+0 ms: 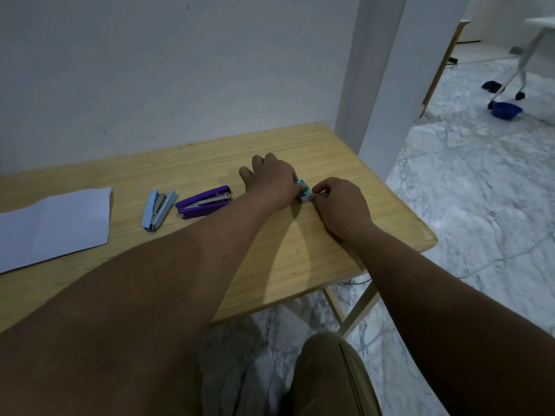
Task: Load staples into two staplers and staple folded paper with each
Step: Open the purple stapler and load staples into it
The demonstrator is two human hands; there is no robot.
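While both forearms reach out from the bottom of the view, a knee in tan trousers (333,373) sits lowest, just under the near edge of the desk (285,259). Farther out, the right hand (339,205) rests on the wood with its fingers curled in, the tips pinching the near right end of a small teal staple box (304,192). Just to the left of it, touching the other side of the same box, the left hand (271,183) lies palm down — its fingers loosely spread toward the wall, the thumb side pressed against the box. So the box sits between the two hands, flat on the desk.

Left of the left hand, close by, a purple stapler (204,202) lies hinged open, its metal channel showing. Just beyond that to the left, a light blue stapler (158,210) also lies opened in a narrow V. Well apart to the left of both, a folded sheet of white paper (54,226) lies flat at the edge of the view.

Far past the right hand, across the marble floor (480,190), a blue bowl (507,110) sits beside a wheeled white frame (516,70).
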